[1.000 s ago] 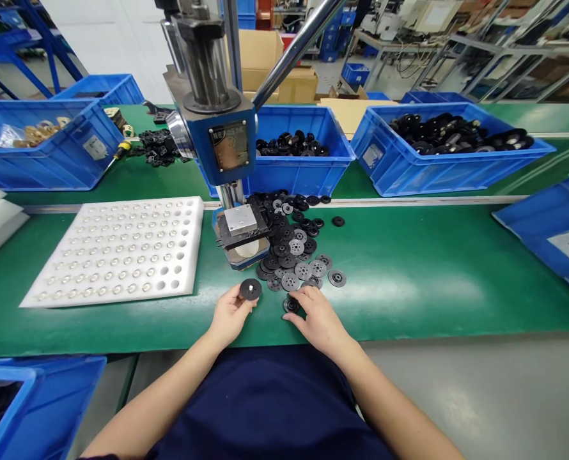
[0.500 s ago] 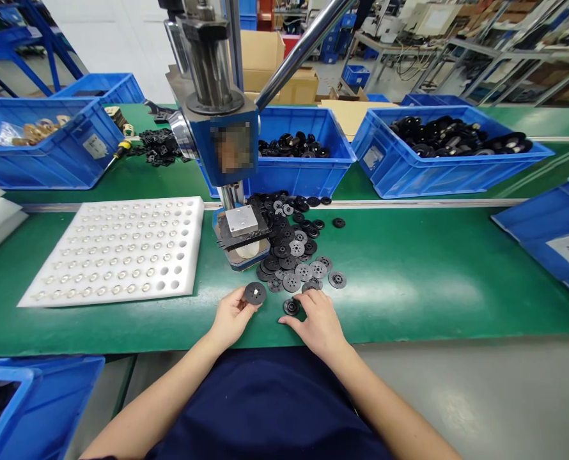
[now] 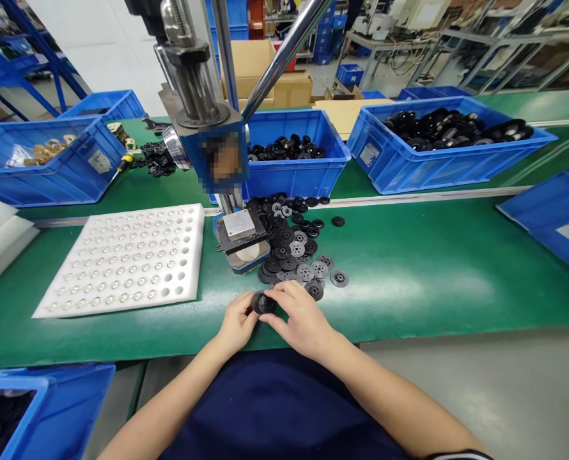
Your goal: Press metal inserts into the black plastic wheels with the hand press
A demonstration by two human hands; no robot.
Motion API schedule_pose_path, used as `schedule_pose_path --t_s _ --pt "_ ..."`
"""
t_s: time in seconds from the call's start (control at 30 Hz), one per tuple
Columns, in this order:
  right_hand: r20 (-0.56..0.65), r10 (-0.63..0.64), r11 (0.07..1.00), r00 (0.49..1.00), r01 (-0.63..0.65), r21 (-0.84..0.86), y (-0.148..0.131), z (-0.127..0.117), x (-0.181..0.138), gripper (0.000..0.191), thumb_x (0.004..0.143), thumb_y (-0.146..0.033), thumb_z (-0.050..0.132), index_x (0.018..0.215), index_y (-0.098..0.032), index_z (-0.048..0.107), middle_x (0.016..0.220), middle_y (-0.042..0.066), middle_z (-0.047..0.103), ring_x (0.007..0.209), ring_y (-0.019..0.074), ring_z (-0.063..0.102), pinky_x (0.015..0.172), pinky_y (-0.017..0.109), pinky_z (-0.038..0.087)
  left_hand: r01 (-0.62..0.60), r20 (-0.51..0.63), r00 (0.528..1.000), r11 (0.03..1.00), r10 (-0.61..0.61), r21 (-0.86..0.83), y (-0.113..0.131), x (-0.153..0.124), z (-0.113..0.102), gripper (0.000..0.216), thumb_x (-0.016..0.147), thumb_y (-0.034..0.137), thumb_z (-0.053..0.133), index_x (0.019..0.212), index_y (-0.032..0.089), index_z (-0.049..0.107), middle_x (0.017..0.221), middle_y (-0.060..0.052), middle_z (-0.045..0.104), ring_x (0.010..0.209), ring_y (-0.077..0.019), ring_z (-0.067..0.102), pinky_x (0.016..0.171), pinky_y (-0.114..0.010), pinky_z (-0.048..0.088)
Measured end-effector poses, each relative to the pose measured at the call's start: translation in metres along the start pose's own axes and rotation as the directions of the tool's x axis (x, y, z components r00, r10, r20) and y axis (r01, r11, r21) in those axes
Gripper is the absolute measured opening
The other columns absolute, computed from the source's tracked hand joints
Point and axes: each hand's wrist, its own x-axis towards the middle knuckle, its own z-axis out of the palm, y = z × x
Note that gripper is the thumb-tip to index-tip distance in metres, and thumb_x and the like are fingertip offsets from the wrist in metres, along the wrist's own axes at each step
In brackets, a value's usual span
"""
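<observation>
Both my hands meet over the green table's front edge. My left hand (image 3: 236, 322) pinches a black round disc (image 3: 264, 303) from the left. My right hand (image 3: 300, 316) grips black disc parts against it from the right; where one part ends and the other begins is hidden by fingers. Just behind them lies a pile of black and grey discs (image 3: 294, 249). The blue hand press (image 3: 217, 144) stands beyond, its square metal block (image 3: 240, 225) low over the base.
A white foam tray (image 3: 126, 259) with rows of small holes lies to the left. Blue bins of black parts (image 3: 294, 153) (image 3: 445, 144) stand behind; another blue bin (image 3: 49, 160) at the far left, one at the right edge (image 3: 553, 220), one below left (image 3: 39, 409).
My right hand picked a small black disc off the table and brought it left onto the disc in my left hand. The camera tilted slightly.
</observation>
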Motion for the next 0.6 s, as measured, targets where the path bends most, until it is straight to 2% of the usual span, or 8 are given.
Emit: schedule_pose_path --t_s 0.13,0.33,0.6 --pt "0.055 -0.033 0.996 0.998 0.037 -0.083 -0.008 0.001 0.006 0.025 0.088 -0.030 0.069 0.109 -0.018 0.064 0.101 0.009 0.062 0.094 0.0223 0.056 0.083 0.041 0.053 -0.048 0.021 0.999 0.999 0.048 -0.006 -0.001 -0.001 0.000 0.018 0.086 0.022 0.055 0.095 0.018 0.071 0.092 -0.010 0.072 0.086 -0.0227 0.066 0.082 -0.037 0.053" --pt "0.085 -0.018 0.993 0.996 0.028 -0.115 -0.009 0.002 0.002 0.025 0.088 -0.030 0.069 0.108 -0.017 0.063 0.103 0.010 0.062 0.094 0.0227 0.054 0.081 0.040 0.051 -0.076 0.038 0.996 0.997 0.075 0.027 -0.002 -0.003 0.000 0.020 0.087 0.019 0.054 0.099 0.017 0.070 0.096 -0.011 0.072 0.089 -0.0233 0.067 0.083 -0.038 0.054" --pt "0.076 -0.032 0.985 0.997 0.045 -0.168 -0.015 0.002 0.001 0.027 0.087 -0.032 0.070 0.105 -0.013 0.064 0.098 0.009 0.063 0.089 0.0225 0.052 0.076 0.039 0.047 -0.175 0.018 0.985 0.982 0.174 0.068 0.002 -0.006 -0.001 0.020 0.088 0.014 0.052 0.096 0.017 0.070 0.090 -0.009 0.073 0.083 -0.0193 0.069 0.077 -0.031 0.055"
